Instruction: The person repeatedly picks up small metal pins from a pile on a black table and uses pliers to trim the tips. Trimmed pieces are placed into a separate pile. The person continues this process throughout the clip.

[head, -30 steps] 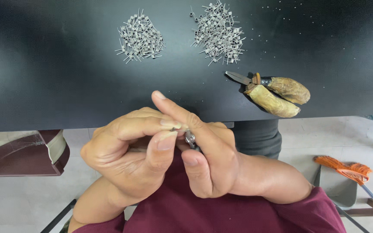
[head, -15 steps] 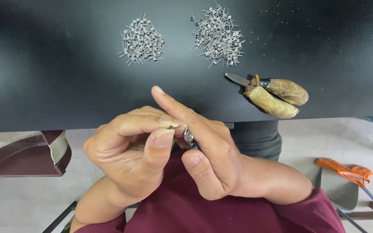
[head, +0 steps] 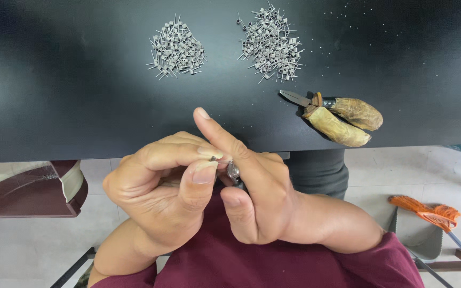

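Note:
My left hand pinches a thin wire between thumb and forefinger, just below the front edge of the black table. My right hand is closed around a small metal tool, its forefinger stretched out over the table edge. The tool's tip meets the wire between the two hands; most of the tool is hidden in my palm. Two heaps of small wire coils lie on the table, the left heap and the right heap.
Pliers with worn tan handle wraps lie on the table right of my hands. Below the table I see a dark red and white seat at left and an orange broom on the pale floor at right.
My hands stay in place. My right thumb has curled in a little and the forefinger has shifted slightly to the right over the table edge.

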